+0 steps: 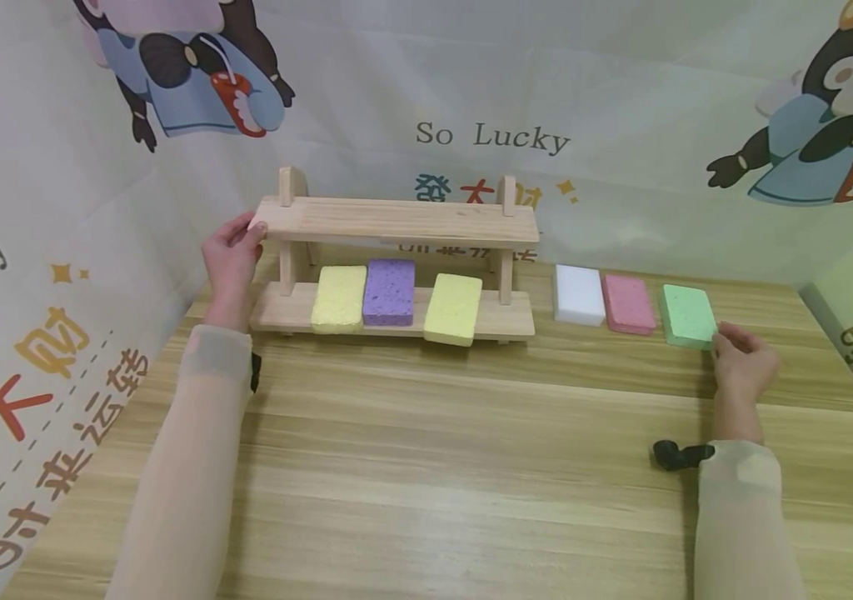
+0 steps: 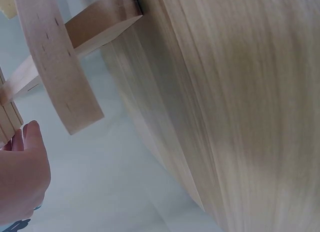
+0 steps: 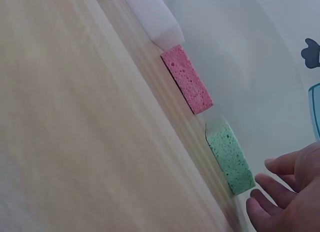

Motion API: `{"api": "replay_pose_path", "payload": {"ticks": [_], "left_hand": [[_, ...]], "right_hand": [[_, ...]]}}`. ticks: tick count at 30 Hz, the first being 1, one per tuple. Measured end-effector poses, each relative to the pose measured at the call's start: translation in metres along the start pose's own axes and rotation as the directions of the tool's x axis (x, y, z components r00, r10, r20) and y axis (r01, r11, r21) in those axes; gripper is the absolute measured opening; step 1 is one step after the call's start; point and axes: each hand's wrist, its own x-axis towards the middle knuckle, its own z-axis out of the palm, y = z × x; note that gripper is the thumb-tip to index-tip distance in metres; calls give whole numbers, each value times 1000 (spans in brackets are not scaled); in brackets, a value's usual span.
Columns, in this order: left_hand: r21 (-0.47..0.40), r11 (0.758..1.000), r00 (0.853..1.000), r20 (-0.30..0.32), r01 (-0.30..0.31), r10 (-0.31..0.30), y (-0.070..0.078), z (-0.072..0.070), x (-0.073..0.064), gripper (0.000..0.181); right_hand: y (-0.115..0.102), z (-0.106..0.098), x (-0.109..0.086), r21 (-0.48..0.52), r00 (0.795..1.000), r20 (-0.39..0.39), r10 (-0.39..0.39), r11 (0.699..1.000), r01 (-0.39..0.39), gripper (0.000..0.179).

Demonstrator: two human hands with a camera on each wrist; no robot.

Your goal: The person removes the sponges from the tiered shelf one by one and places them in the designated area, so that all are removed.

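Note:
My left hand (image 1: 231, 254) grips the left end of the upper board of a two-tier wooden shelf (image 1: 396, 220), thumb on top. In the left wrist view that hand (image 2: 25, 177) has its fingertips at the board's end. On the lower board lie a yellow sponge (image 1: 339, 298), a purple sponge (image 1: 389, 292) and, after a gap, a second yellow sponge (image 1: 453, 308). My right hand (image 1: 745, 362) is at the right edge of a green sponge (image 1: 687, 315). In the right wrist view its fingers are spread and loosely bent beside the green sponge (image 3: 231, 157), not wrapped round it.
Left of the green sponge, a pink sponge (image 1: 629, 303) and a white sponge block (image 1: 578, 294) lie in a row on the wood-grain table (image 1: 471, 467). A printed cloth (image 1: 621, 100) hangs behind and at both sides.

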Motion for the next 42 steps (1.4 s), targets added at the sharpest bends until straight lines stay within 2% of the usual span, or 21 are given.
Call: {"api": "replay_pose_path", "payload": {"ticks": [6,12,15,22,26,32,35,39,42], "left_hand": [[-1,1000,1000,0,9,-9,0,0,1,44],[2,1000,1000,-13,-3,3,-1,1,1,44],[3,1000,1000,-16,-7,7,-2,1,1,44],[9,1000,1000,-14,-6,6,-2,0,0,44],[1,1000,1000,-12,-8,8,-2,0,0,44],[-5,1000,1000,-13,-10,10,-1,1,-1,44],[-15,1000,1000,-12,-11,11,0,1,-2,43],[-22,1000,1000,-10,-6,6,0,2,-1,42],[-12,1000,1000,-9,-3,3,0,2,-1,43]], "right_hand": [[-7,4,-7,-54,999,-16,-42,998,41,14],[-14,14,-15,-135,993,1,-120,984,119,24],[-16,22,-18,-143,988,19,-154,977,155,23],[-19,37,-29,-109,963,66,-262,957,268,16],[-21,44,-37,-99,951,108,-291,948,301,18],[-24,54,-48,-143,925,152,-348,918,369,14],[-25,61,-54,-156,920,185,-345,914,374,14],[-25,70,-62,-161,909,239,-342,909,384,26],[-24,76,-68,-181,896,264,-357,894,409,30]]}}
